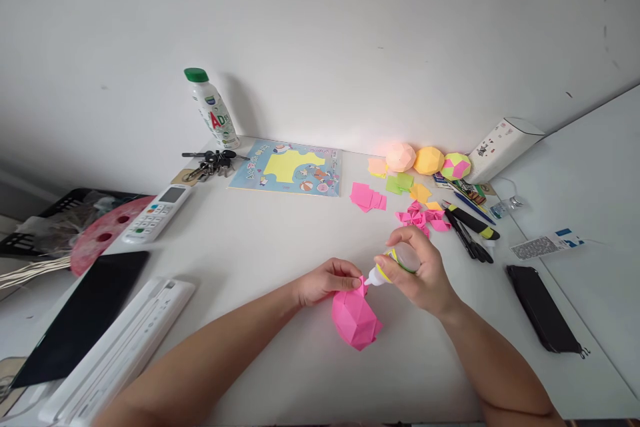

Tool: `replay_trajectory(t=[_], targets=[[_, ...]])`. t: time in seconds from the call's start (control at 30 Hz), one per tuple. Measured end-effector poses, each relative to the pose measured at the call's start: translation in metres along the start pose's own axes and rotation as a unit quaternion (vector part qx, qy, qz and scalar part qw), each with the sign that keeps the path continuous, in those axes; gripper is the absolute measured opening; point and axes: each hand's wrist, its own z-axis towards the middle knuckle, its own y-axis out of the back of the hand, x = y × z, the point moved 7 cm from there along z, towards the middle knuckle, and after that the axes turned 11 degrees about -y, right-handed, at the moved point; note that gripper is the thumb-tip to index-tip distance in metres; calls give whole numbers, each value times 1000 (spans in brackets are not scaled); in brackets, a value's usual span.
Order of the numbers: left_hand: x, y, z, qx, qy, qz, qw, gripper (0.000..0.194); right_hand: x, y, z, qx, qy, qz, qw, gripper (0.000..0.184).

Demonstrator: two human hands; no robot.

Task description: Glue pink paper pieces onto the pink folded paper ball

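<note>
A pink folded-paper ball [354, 320], faceted and with flaps sticking out at its edges, rests low in the middle of the table. My left hand [330, 281] pinches a flap at the top of this ball between thumb and fingers. In my right hand [425, 273] is a glue bottle [393, 264], clear with a white nozzle, tilted down to the left. Its tip meets or nearly meets the pinched flap. Beyond my right hand lie loose pink folded paper pieces [414, 215], partly hidden by my fingers.
Finished paper balls [429, 160] line the wall, beside a white box [505, 147]. Pink paper squares [367, 196], a craft paper pack [290, 168], a utility knife [473, 220] and a black pouch [543, 307] lie around. A bottle [213, 110], keys [215, 163] and a remote [157, 213] stand left.
</note>
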Motion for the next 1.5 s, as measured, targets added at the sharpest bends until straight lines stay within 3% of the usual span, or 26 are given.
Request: replay_trajectory(t=[0.13, 0.33, 0.47, 0.77, 1.5], targets=[[2, 4, 1, -14, -15, -26, 999, 18, -11, -1, 2, 16, -61, 42, 997, 25], [4, 5, 2, -17, -26, -43, 999, 16, -15, -10, 4, 88, -101, 114, 984, 31], [3, 4, 1, -13, -28, -40, 999, 17, -16, -13, 5, 97, -107, 108, 984, 32], [2, 4, 2, -21, -17, -45, 999, 20, -16, -6, 3, -2, -71, 111, 991, 27], [3, 4, 2, -16, -14, -30, 999, 19, -17, -5, 7, -7, -65, 103, 993, 19]])
